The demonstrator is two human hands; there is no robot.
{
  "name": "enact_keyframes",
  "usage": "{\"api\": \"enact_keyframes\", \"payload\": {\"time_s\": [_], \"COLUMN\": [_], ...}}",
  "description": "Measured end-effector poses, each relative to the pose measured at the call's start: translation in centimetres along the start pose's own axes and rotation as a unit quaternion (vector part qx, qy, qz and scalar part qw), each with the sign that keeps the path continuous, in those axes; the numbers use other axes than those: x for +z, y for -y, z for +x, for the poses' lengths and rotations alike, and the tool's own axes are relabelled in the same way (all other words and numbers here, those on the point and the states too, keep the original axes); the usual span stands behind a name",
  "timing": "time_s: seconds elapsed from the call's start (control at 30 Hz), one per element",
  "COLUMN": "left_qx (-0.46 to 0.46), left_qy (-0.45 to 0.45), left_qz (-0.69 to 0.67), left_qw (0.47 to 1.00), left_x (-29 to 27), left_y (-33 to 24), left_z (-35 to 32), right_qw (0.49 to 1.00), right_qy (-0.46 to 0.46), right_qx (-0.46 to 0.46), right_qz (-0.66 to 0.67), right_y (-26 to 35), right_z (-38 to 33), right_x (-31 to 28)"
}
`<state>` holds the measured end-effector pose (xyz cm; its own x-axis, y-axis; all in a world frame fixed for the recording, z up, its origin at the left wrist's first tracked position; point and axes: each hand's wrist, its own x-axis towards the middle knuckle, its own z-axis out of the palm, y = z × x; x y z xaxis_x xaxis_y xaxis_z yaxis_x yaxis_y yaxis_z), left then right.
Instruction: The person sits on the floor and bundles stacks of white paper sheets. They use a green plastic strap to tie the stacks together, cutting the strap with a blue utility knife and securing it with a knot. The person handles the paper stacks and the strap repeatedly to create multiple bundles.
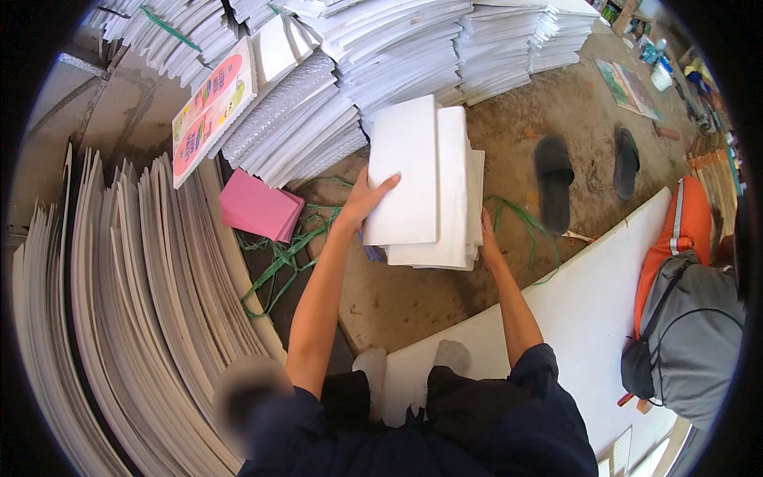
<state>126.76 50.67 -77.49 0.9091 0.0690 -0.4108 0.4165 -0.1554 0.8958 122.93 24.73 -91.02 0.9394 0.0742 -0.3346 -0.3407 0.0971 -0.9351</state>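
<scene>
Between my two hands is a loose stack of white paper sheets or booklets [409, 183], its edges uneven. My left hand [364, 200] grips its left side, thumb lying across the top sheet and the other fingers hidden underneath. Along the right side my right hand [489, 237] holds the edge, most of its fingers behind the stack. Left of the stack, pink booklets or sheets [258, 207] lie beside tangled green plastic strapping [278, 266]. More green strapping [524, 222] is on the floor to the right.
Tall piles of white paper [397, 48] line the back. Large boards [143, 302] stand upright at left, with a colourful printed board [214, 111] above. Black slippers [554, 183] lie on the floor [381, 310]. A white panel [572, 326] is near my feet; a grey bag [691, 334] sits at right.
</scene>
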Motion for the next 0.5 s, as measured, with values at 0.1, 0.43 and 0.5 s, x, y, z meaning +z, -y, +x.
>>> {"api": "enact_keyframes", "payload": {"time_s": [0.1, 0.43, 0.5], "left_qx": [0.027, 0.027, 0.015], "left_qy": [0.017, 0.02, 0.057], "left_qz": [0.034, -0.09, -0.137], "left_qw": [0.999, 0.995, 0.989], "left_x": [1.5, 5.1, 5.5], "left_y": [-0.7, 0.5, -0.1], "left_z": [-0.1, 0.3, -0.2], "right_qw": [0.991, 0.978, 0.98], "right_qy": [0.048, 0.036, 0.026], "right_qx": [0.04, 0.142, 0.152], "right_qz": [0.122, 0.147, 0.127], "right_y": [0.1, 8.7, 8.0], "right_z": [-1.2, -3.1, -3.5], "right_x": [-0.5, -2.3, -2.5]}}
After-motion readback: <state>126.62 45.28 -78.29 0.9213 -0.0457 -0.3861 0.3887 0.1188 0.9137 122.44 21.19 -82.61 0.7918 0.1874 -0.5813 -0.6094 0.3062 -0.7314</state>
